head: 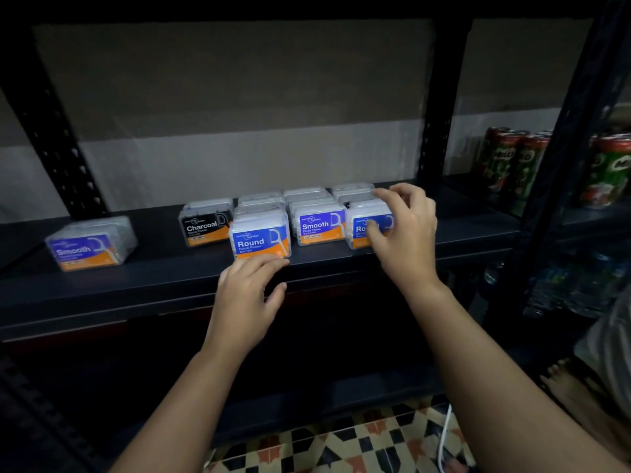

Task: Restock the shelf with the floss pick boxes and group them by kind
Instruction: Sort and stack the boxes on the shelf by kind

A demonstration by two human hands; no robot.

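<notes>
Matte black steel shelf (136, 288) carries clear, hard plastic floss boxes in rows beyond both hands; sorting seems underway; right hand (406, 230) spreads open over a rightmost Round box (370, 227), likely needing regrouping; left hand (249, 295), loosely open, touches the front Round box (261, 242).

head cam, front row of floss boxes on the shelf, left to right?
Lone Smooth box → Charcoal box → Round box → Smooth box → Round box under the right hand, then Milo cans far right.
</notes>
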